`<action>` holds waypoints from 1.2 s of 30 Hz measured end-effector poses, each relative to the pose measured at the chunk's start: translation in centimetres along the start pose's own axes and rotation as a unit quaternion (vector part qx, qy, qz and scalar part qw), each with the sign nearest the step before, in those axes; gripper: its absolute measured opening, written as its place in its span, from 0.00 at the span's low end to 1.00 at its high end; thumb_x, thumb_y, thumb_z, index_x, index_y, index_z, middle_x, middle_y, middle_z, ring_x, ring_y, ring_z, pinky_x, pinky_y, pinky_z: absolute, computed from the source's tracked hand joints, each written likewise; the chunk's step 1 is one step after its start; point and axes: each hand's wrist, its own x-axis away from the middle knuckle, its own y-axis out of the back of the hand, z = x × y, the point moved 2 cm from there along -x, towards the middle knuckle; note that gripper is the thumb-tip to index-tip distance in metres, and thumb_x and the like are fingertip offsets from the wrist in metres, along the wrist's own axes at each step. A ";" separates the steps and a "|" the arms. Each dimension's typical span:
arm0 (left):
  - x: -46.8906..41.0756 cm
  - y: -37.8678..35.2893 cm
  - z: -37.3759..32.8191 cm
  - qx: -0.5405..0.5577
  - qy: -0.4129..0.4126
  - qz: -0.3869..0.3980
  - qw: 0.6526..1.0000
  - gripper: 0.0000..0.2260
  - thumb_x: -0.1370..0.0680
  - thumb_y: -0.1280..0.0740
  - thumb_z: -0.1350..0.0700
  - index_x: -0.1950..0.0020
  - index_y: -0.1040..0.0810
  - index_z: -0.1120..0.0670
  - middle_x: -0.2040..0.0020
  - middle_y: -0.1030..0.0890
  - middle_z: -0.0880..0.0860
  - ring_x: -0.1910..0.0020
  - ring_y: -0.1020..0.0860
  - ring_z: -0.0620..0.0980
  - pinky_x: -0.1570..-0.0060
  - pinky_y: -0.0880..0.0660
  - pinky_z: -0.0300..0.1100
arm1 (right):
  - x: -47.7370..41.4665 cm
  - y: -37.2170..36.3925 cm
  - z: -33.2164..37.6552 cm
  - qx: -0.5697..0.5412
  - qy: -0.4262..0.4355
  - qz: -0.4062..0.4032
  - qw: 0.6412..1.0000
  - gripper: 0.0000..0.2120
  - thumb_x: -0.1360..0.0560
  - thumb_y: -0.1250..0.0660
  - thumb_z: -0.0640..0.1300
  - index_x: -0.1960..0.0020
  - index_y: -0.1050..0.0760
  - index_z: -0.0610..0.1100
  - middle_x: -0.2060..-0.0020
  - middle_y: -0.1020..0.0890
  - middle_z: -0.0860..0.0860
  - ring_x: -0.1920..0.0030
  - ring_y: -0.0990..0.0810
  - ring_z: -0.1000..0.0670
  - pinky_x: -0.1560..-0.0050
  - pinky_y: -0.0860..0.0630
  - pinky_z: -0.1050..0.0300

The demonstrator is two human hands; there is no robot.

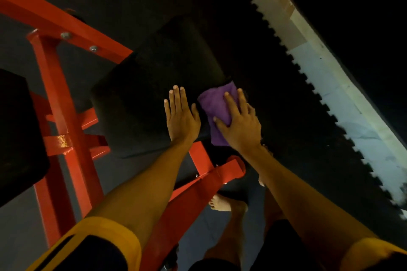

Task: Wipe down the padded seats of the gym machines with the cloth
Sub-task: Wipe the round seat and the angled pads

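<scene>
The soft purple cloth (214, 105) lies crumpled and pressed flat on the near right edge of the big black padded seat (154, 86), which looks dark and smooth with rounded corners

It is dim where I work: the black seat pad (154, 86) swallows nearly all detail, and the far right corner goes fully dark. My forearms (149, 182) and the orange-red frame (55, 86) catch warm light, with one small glare spot low on the frame. The pale floor strip (343, 103) blurs toward the lower right edge.
</scene>
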 end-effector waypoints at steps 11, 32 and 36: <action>0.2 0.0 0.5 0.003 -0.005 -0.020 1.000 0.27 0.15 0.50 0.48 0.18 0.43 0.60 0.18 0.43 0.59 0.18 0.47 0.56 0.20 0.51 0.55 | 3.7 -3.1 4.0 -0.225 -0.170 -0.142 0.949 0.37 0.22 0.36 0.63 0.19 0.39 0.49 0.18 0.44 0.45 0.20 0.45 0.37 0.27 0.40 0.45; 0.4 -0.3 -0.2 -0.007 0.001 -0.041 0.999 0.27 0.15 0.49 0.48 0.19 0.42 0.60 0.19 0.42 0.59 0.19 0.45 0.57 0.20 0.50 0.55 | 1.0 -2.8 2.8 -0.199 -0.240 -0.158 0.937 0.32 0.21 0.35 0.58 0.19 0.38 0.54 0.19 0.40 0.43 0.20 0.48 0.33 0.28 0.35 0.33; 0.4 -0.1 -0.2 0.032 0.001 -0.040 0.999 0.27 0.16 0.48 0.49 0.19 0.42 0.59 0.18 0.43 0.59 0.18 0.47 0.56 0.20 0.53 0.53 | -2.8 -1.2 2.6 -0.065 -0.114 -0.095 0.987 0.32 0.22 0.43 0.61 0.20 0.36 0.52 0.21 0.36 0.42 0.21 0.43 0.33 0.23 0.43 0.31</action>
